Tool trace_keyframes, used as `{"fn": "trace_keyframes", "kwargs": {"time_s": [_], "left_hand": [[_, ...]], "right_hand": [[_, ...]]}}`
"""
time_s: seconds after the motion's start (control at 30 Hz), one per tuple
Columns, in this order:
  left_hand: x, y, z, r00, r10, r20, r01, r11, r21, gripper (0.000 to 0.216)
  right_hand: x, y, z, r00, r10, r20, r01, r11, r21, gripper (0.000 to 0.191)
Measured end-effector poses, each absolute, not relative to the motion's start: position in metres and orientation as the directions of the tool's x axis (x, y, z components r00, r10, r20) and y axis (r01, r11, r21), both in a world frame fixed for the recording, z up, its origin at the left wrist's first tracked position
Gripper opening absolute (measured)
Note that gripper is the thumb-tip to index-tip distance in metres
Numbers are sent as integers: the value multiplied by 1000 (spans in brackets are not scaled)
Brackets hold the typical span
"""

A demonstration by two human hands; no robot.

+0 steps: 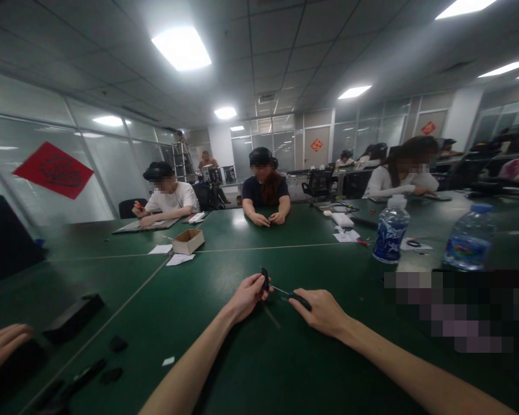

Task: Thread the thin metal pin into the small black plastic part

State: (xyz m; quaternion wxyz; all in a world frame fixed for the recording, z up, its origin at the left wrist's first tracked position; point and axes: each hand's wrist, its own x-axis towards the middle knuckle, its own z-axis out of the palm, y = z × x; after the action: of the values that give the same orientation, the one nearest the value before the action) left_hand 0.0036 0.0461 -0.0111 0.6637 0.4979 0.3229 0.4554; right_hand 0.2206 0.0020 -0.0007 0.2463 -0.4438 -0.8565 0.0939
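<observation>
Over the green table, my left hand (247,297) is closed around a small black part (265,280), held upright between thumb and fingers. What kind of part it is cannot be made out. My right hand (322,311) grips a screwdriver (300,301) by its dark handle. The thin metal shaft points left and its tip is at or very near the black part; whether they touch I cannot tell.
Two bottles, one with a white cap (390,230) and one with a blue cap (469,239), stand at right. A cardboard box (188,241) sits ahead left. Several black pieces (118,344) and a white scrap (168,361) lie left. Another person's hand (4,346) is at far left.
</observation>
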Motion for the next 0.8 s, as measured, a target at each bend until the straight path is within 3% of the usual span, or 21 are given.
{"fn": "trace_keyframes", "kwargs": {"time_s": [0.17,0.37,0.8], "left_hand": [[4,48,-15,365,930,47,-318,77,945,31],[3,49,-17,361,932,29,-354,109,929,25],[3,47,-15,344,935,88,-349,40,936,29]], "right_hand": [[220,1,-1,-499,796,342,718,601,-352,39],[221,2,-1,-447,837,316,716,547,-435,40],[222,2,-1,-475,833,283,689,552,-469,39]]}}
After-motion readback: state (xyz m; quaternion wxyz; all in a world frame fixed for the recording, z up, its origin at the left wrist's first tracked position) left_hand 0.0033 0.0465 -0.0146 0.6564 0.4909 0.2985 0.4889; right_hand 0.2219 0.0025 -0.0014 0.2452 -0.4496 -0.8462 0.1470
